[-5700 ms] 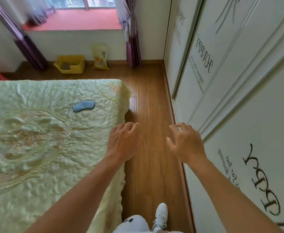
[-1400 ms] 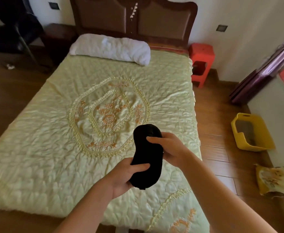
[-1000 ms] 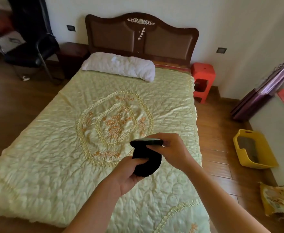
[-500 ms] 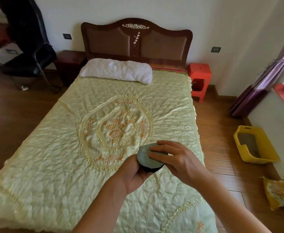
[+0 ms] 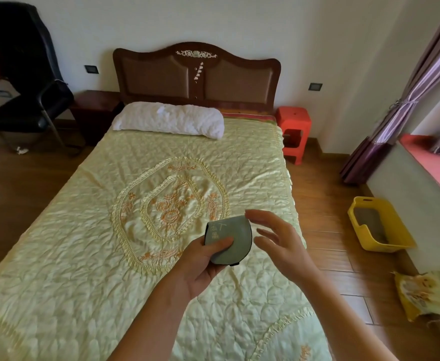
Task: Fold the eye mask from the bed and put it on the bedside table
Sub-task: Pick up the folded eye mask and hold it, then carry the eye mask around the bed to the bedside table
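The eye mask [image 5: 235, 235] is folded in half, grey-blue side out with a black edge, and is held above the foot end of the bed [image 5: 88, 230]. My left hand [image 5: 203, 264] grips it, thumb pressed on its top face. Just to the right of the mask, my right hand [image 5: 278, 243] hovers with its fingers spread, not touching it. A dark wooden bedside table [image 5: 95, 105] stands left of the headboard, beyond the pillow [image 5: 169, 119].
A red plastic stool [image 5: 294, 126] stands right of the headboard. A black chair [image 5: 23, 95] is at the far left. A yellow basket [image 5: 380, 225] and a yellow bag [image 5: 427, 295] lie on the wooden floor at right, below the window ledge and purple curtain [image 5: 406, 105].
The mask went from unfolded and black side showing to folded in half. My right hand has come off it and opened; my left hand keeps hold.
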Action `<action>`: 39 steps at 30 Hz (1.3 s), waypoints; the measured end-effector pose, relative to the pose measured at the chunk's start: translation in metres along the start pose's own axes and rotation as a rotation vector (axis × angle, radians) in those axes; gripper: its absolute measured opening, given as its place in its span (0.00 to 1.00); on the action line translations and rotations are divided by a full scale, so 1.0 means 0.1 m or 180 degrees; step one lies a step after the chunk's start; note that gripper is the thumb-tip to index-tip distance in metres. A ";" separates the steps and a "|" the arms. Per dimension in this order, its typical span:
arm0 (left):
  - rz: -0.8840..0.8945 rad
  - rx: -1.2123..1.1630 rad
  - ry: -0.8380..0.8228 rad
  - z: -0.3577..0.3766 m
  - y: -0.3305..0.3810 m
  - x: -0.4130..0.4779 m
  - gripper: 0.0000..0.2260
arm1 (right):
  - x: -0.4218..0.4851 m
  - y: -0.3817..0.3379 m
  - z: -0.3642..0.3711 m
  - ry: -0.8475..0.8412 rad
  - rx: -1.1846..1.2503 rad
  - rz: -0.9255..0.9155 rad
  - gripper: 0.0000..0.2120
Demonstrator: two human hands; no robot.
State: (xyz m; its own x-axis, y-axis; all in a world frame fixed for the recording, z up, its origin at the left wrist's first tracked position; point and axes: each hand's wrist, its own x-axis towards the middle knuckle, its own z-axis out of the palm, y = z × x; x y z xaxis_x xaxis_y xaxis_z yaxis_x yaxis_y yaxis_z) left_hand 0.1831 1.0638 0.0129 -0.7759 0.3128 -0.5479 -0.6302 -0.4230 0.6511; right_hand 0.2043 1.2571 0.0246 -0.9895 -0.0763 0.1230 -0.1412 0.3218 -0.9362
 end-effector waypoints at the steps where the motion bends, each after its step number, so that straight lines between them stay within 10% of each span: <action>1: 0.0039 0.0054 0.0019 0.01 0.00 0.00 0.24 | 0.00 -0.01 0.00 0.0145 0.0275 0.0232 0.22; 8: 0.0303 0.0562 0.0249 -0.03 -0.16 -0.08 0.15 | -0.26 0.08 0.12 0.0624 0.1733 0.1756 0.12; 19: 0.0363 0.0549 0.0461 -0.31 -0.38 -0.18 0.08 | -0.49 0.14 0.47 0.0669 0.1659 0.2010 0.10; 39: 0.1431 -0.0713 0.2885 -1.00 -1.35 -1.81 0.12 | -0.95 -0.14 1.58 -0.2211 0.1131 0.1635 0.10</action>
State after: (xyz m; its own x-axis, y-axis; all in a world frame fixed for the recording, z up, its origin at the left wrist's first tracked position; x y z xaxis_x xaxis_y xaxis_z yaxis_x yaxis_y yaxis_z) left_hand 0.4112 0.9795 -0.0281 -0.5675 -0.6314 -0.5285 -0.1958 -0.5200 0.8314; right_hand 0.3051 1.1111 -0.0261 -0.6708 -0.5888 -0.4510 0.4398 0.1738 -0.8811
